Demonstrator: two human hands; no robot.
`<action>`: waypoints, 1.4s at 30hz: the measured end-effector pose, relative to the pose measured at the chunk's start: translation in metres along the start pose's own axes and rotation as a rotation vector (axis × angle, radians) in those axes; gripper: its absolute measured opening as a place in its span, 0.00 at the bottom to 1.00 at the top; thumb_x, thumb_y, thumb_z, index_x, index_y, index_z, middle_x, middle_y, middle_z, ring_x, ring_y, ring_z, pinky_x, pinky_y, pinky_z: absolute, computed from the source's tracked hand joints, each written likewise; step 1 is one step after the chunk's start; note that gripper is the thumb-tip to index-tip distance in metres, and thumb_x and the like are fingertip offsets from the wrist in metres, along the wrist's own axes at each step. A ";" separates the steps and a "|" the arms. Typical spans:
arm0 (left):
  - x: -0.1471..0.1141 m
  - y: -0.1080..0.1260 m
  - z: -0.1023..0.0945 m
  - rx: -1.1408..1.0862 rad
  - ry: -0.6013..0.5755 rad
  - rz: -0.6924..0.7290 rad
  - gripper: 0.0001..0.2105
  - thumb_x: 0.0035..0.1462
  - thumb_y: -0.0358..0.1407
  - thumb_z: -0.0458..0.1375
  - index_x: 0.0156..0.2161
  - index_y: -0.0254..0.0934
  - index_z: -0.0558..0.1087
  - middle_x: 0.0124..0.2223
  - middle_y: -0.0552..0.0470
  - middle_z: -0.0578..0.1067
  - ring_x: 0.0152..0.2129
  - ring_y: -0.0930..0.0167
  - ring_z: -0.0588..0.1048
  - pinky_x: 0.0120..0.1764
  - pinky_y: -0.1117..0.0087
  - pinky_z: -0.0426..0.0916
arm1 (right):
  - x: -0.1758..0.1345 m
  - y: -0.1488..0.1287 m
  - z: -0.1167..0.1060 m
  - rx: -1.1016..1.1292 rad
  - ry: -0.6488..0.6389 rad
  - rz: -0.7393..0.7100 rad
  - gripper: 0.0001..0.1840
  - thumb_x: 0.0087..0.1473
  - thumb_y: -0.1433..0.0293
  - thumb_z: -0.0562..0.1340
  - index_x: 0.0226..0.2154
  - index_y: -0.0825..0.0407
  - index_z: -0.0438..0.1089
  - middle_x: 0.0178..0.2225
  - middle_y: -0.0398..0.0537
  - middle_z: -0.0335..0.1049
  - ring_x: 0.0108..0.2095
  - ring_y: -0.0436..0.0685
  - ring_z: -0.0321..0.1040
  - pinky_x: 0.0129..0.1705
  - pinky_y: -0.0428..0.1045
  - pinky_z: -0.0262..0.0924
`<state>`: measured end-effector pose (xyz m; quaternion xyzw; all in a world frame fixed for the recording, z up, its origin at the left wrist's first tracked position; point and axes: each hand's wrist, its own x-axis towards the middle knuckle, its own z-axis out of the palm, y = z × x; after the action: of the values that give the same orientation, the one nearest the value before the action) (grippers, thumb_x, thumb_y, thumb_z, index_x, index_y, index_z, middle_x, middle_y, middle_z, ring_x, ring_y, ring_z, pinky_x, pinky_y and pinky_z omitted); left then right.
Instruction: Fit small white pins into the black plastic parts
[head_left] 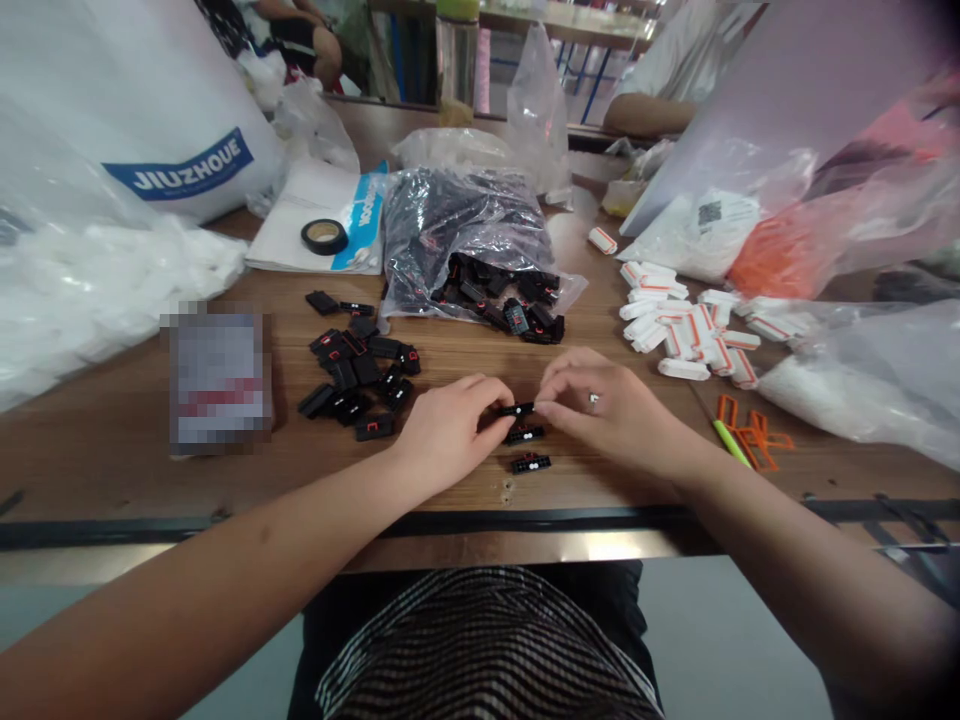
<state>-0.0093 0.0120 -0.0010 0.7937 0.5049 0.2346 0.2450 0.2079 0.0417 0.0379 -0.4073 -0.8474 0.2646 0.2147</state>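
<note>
Between my two hands is a small black plastic connector [519, 410] with a white dot on its face. My left hand [457, 420] pinches its left end between thumb and forefinger. At the right end, the thumb and forefinger of my right hand [600, 405] close on it, partly hiding it. Just below, a second black connector [525, 435] and a third black connector [531, 464] lie in a column on the wooden table [450, 490], both with white dots. Left of my left hand is a loose pile of black connectors [352, 360], some showing red parts.
Behind my hands lies an open clear bag [465, 215] of black connectors. White pieces with orange strips [682, 325] are heaped at right, near orange frames [757, 440] and a yellow-green-handled tool [729, 443]. Black tape [324, 236] rests on papers. Large bags flank both sides.
</note>
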 end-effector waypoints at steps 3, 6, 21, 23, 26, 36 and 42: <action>0.000 0.000 0.000 0.000 0.004 0.014 0.04 0.59 0.34 0.60 0.40 0.39 0.73 0.37 0.55 0.75 0.26 0.73 0.70 0.31 0.70 0.62 | 0.008 -0.001 0.010 -0.033 -0.031 -0.026 0.05 0.57 0.70 0.64 0.29 0.49 0.73 0.36 0.46 0.73 0.41 0.56 0.67 0.48 0.55 0.60; 0.000 0.000 0.000 0.000 0.000 0.016 0.04 0.60 0.34 0.60 0.40 0.39 0.73 0.37 0.55 0.75 0.27 0.73 0.71 0.31 0.69 0.63 | 0.009 0.001 0.012 -0.086 -0.035 -0.033 0.04 0.56 0.70 0.64 0.29 0.49 0.73 0.36 0.47 0.72 0.41 0.57 0.66 0.47 0.56 0.59; 0.000 0.000 -0.001 -0.001 0.001 0.016 0.04 0.59 0.34 0.59 0.40 0.39 0.72 0.36 0.55 0.74 0.26 0.73 0.71 0.30 0.70 0.62 | 0.007 -0.003 0.015 -0.224 -0.033 -0.134 0.04 0.58 0.70 0.62 0.31 0.50 0.71 0.37 0.48 0.71 0.41 0.59 0.64 0.46 0.56 0.55; 0.000 0.000 -0.001 -0.005 0.004 0.021 0.04 0.60 0.34 0.59 0.40 0.39 0.72 0.36 0.55 0.74 0.26 0.73 0.70 0.30 0.70 0.62 | 0.007 -0.002 0.016 -0.207 -0.027 -0.130 0.04 0.58 0.70 0.61 0.31 0.50 0.71 0.37 0.48 0.71 0.41 0.59 0.64 0.45 0.56 0.56; 0.000 0.000 -0.001 -0.010 -0.001 0.012 0.03 0.60 0.34 0.60 0.40 0.39 0.72 0.36 0.55 0.74 0.26 0.73 0.70 0.31 0.70 0.62 | 0.007 0.000 0.017 -0.163 -0.023 -0.121 0.04 0.58 0.72 0.61 0.31 0.50 0.70 0.37 0.48 0.71 0.41 0.59 0.64 0.45 0.56 0.57; 0.000 0.000 0.000 -0.019 -0.008 -0.002 0.04 0.59 0.34 0.60 0.40 0.40 0.73 0.35 0.56 0.74 0.26 0.73 0.70 0.30 0.70 0.61 | 0.002 0.001 0.011 -0.210 -0.033 -0.161 0.07 0.60 0.69 0.60 0.35 0.49 0.75 0.37 0.48 0.73 0.41 0.58 0.65 0.46 0.57 0.57; 0.000 0.000 -0.001 -0.022 -0.004 0.000 0.04 0.59 0.33 0.60 0.40 0.39 0.73 0.37 0.55 0.74 0.26 0.73 0.70 0.31 0.70 0.62 | -0.001 -0.009 0.012 -0.252 -0.020 -0.167 0.09 0.59 0.69 0.61 0.37 0.47 0.79 0.39 0.47 0.75 0.41 0.59 0.67 0.46 0.58 0.56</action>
<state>-0.0097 0.0124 -0.0002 0.7915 0.5017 0.2385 0.2550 0.1957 0.0330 0.0344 -0.3563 -0.9070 0.1413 0.1746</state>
